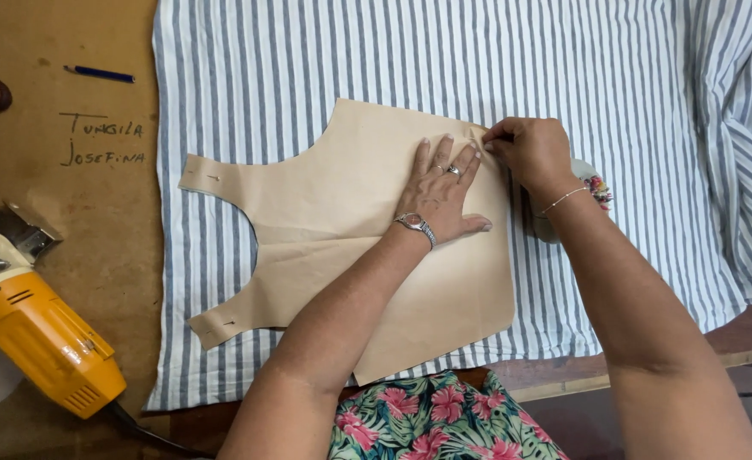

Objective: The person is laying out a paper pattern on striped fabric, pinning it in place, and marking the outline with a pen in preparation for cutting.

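On the wooden table (pixel 95 247), a sheet of blue-and-white striped cloth (pixel 563 77) is spread flat, with a tan paper pattern (pixel 325 213) lying on top of it near the middle. The pattern has two narrow strap-like arms pointing toward the left edge of the cloth and a straight edge on the right. The left hand (pixel 440 192), wearing a wristwatch and a ring, rests open and flat on the pattern, fingers spread and pointing away from the person, palm pressing the paper down. The right hand (pixel 525 152), with a thin bracelet at the wrist, sits just beside the left fingertips at the pattern's upper right corner; its fingers are pinched together on the paper's edge, though whether they grip a small item cannot be told. A round object (pixel 593 183) with a flowery rim lies partly hidden behind the right wrist. An orange and white electric cutter (pixel 39 328) lies on the bare table, well apart to the left. A blue pen (pixel 99 74) lies near the far left corner.
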